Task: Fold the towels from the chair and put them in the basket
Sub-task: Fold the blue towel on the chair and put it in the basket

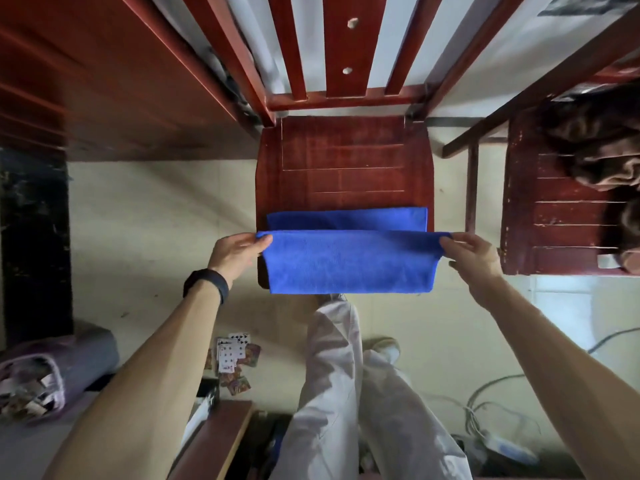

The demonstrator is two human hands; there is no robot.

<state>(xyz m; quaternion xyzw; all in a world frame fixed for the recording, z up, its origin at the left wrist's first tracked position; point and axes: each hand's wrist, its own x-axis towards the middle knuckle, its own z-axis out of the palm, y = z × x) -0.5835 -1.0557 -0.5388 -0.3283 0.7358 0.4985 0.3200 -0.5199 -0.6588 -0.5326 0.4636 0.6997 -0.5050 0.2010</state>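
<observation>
Pinching corners of the blue towel, left hand and right hand hold it, seemingly half-folded, on the chair.

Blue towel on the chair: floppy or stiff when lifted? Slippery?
Probably floppy: the blue towel bends over itself between the left hand and right hand, each pinching a corner. Likely light: fingertip pinches carry it. Its fuzzy face probably resists slipping.

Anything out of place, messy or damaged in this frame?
Playing cards lie scattered on the floor, some face up. The chair on the right has chipped, worn paint along its seat. The blue towel looks fine: the left hand and right hand pinch its corners level.
</observation>
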